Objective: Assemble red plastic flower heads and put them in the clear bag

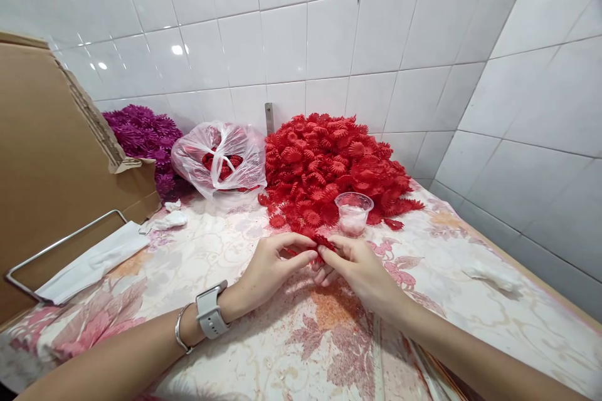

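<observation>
Between the fingertips of both hands is a red artificial flower piece with a jagged petal edge, partly covered by the fingers. My left hand, with a watch and a bangle at its wrist, pinches it from the left. From the right, my right hand grips the same piece with thumb and fingers. Just beyond the hands rises a large heap of red flower pieces. A small clear plastic cup with whitish contents stands at the front of that heap.
A cardboard box stands at the left, near a metal wire frame and white paper. Behind are purple flower pieces and a tied plastic bag. A crumpled tissue lies right on the floral tablecloth.
</observation>
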The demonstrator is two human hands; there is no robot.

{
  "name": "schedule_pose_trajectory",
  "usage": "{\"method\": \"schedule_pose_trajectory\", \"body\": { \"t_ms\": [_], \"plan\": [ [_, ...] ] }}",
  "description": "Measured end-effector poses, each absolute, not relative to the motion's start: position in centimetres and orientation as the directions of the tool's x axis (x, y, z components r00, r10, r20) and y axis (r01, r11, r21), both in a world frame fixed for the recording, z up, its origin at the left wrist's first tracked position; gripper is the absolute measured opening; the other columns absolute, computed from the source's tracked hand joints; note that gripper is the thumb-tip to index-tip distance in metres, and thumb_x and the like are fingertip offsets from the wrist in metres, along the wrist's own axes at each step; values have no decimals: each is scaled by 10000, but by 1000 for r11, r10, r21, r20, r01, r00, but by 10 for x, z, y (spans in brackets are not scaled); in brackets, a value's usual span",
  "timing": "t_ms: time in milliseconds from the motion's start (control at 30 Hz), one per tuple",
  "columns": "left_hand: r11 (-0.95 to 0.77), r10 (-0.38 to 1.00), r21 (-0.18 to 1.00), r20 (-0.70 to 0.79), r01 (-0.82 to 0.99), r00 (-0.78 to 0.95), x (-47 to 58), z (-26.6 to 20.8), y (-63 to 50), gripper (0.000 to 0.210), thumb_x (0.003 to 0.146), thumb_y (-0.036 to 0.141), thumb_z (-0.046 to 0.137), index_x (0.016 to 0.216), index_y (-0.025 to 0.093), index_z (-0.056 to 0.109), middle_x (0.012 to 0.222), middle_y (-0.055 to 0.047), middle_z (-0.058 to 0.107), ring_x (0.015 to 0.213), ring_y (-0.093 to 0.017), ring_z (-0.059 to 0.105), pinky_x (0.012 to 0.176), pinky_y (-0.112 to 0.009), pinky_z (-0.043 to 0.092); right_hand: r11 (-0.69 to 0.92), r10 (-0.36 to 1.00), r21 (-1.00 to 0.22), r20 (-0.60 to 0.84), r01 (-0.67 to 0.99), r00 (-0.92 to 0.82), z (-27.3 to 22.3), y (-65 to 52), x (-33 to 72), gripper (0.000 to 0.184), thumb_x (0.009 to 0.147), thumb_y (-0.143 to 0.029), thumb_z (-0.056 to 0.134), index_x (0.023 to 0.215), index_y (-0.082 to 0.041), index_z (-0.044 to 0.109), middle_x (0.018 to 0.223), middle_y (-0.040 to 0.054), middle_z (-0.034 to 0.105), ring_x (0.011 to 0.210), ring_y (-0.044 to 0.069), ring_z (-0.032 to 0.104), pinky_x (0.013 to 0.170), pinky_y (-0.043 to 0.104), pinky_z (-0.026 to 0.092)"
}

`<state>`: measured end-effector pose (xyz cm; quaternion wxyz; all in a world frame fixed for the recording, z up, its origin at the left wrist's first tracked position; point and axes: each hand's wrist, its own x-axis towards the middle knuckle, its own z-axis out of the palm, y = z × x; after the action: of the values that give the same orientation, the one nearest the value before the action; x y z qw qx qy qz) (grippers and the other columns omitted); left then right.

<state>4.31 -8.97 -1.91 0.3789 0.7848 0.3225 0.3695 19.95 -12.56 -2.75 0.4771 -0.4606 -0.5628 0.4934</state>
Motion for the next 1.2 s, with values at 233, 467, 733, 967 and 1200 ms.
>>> {"method": "schedule_pose_trajectory", "body": {
  "t_ms": [233, 467, 733, 967, 1200],
  "plan": [
    [-439, 811, 876, 289, 202, 509, 43, -18, -91, 167, 739, 310, 609, 791, 158, 652, 793, -37, 666, 733, -155, 599, 683, -250, 463, 151, 985, -973, 133, 177, -109, -25, -128, 202, 182, 775, -309, 511, 652, -174, 500, 580, -21, 553, 549, 146, 593, 485, 241, 469],
    [-253, 836, 963, 166, 99, 523, 45, -21, -92, 126, 702, 275, 640, 731, 152, 632, 743, -23, 637, 701, -146, 581, 668, -249, 445, 186, 981, -913, 193, 363, -17, -26, -129, 201, 248, 702, -236, 598, 525, -189, 430, 471, -48, 503, 443, 109, 493, 416, 209, 359],
    [230, 862, 927, -53, -296, 504, 50, -19, -86, 107, 656, 203, 668, 688, 140, 587, 719, -9, 578, 705, -113, 557, 774, -260, 436, 118, 991, -976, 126, -186, -36, -24, -124, 198, 245, 720, -413, 618, 739, -191, 518, 685, -4, 637, 574, 164, 629, 576, 306, 533],
    [267, 848, 892, -38, -365, 528, 53, -16, -90, 83, 683, 179, 635, 663, 128, 573, 680, -9, 535, 693, -107, 538, 695, -216, 438, 83, 996, -927, 89, -366, -1, -25, -124, 195, 291, 679, -401, 674, 748, -161, 525, 705, 16, 652, 611, 157, 652, 568, 268, 537],
    [278, 870, 878, -59, -389, 489, 52, -19, -89, 132, 652, 185, 651, 627, 140, 529, 707, -9, 544, 672, -95, 520, 688, -215, 433, 51, 997, -867, 71, -496, -22, -26, -124, 192, 244, 678, -348, 693, 703, -159, 540, 645, -5, 645, 584, 134, 646, 608, 257, 536]
  ]
}}
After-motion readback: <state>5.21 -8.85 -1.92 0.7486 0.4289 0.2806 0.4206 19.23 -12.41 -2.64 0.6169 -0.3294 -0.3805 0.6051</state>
